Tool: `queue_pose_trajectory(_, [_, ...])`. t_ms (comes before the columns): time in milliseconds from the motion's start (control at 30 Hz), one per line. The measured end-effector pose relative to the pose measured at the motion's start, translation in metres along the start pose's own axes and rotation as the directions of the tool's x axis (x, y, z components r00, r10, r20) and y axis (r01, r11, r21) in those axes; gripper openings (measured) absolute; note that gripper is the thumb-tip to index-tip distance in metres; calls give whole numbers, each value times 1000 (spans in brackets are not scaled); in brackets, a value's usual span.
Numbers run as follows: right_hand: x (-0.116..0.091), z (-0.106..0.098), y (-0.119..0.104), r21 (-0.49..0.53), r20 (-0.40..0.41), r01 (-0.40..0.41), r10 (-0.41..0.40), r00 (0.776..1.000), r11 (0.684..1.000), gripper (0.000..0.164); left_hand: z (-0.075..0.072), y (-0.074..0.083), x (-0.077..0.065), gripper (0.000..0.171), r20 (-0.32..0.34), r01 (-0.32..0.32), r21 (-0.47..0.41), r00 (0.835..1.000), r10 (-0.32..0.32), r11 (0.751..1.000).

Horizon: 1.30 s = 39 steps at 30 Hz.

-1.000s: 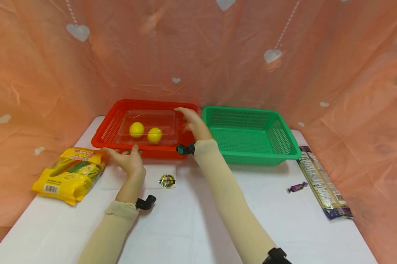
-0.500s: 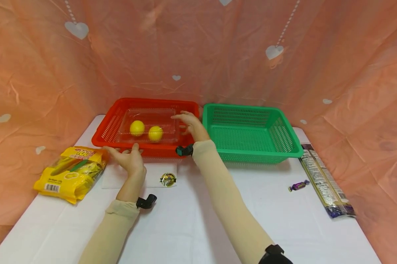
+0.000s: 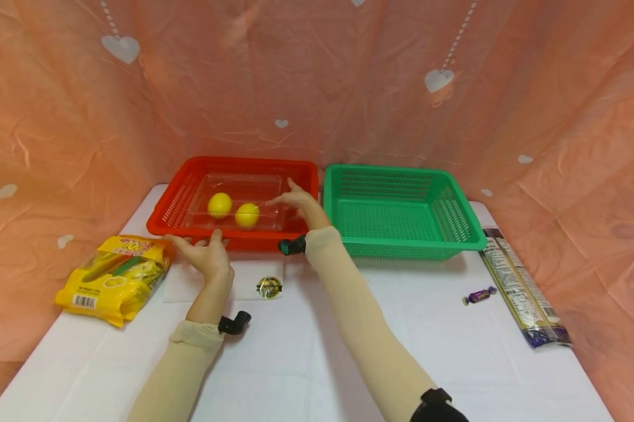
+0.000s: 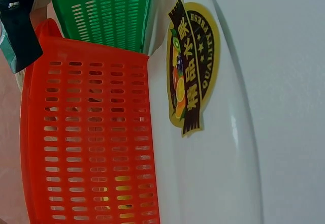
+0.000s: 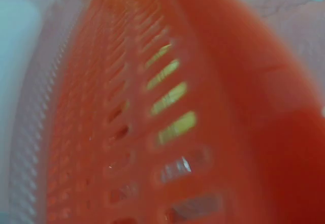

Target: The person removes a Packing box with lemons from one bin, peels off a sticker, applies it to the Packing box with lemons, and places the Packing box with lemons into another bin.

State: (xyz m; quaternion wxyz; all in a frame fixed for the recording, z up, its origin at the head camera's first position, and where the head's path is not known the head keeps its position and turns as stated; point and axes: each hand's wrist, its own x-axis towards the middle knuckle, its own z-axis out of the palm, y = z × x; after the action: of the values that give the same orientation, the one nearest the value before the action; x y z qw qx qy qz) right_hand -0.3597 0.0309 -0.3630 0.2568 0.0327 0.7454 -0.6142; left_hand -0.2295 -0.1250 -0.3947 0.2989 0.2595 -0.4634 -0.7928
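In the head view, a clear plastic box lies inside the red basket. Two yellow balls, a left one and a right one, show at the box; whether they lie in it or under it I cannot tell. My left hand is at the basket's front rim, fingers spread and palm partly turned up; contact is unclear. Over the basket's right part reaches my right hand, fingers extended toward the right ball, holding nothing visible. Both wrist views mostly show the basket's slotted red wall.
A green basket stands right of the red one. A yellow snack bag lies left, and a purple-wrapped candy and a long printed packet lie right. A clear plastic piece with a round sticker lies in front.
My right hand has moved slightly left and down, its fingers now nearer the right yellow ball. The left hand stays at the front rim. The view has shifted a little.
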Motion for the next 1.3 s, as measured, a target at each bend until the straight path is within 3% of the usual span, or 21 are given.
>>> queue_pose_trajectory(467, [1, 4, -4, 22, 113, -54, 51, 992, 998, 102, -2, 0, -2, 103, 4, 7, 23, 1000, -7, 1000])
queue_pose_trajectory(700, [-4, -1, -17, -57, 177, -95, 103, 979, 994, 104, -2, 0, 0, 103, 3, -4, 25, 1000, 4, 1000])
queue_pose_trajectory(1000, [-6, -12, -22, -115, 247, -64, 91, 965, 991, 104, -1, -2, 2, 105, -1, 25, -9, 1000, -25, 1000])
queue_pose_trajectory(1300, [-5, -5, -18, -65, 184, 2, 10, 983, 998, 81, -5, -2, 4, 105, 8, 1, -34, 1000, -1, 999])
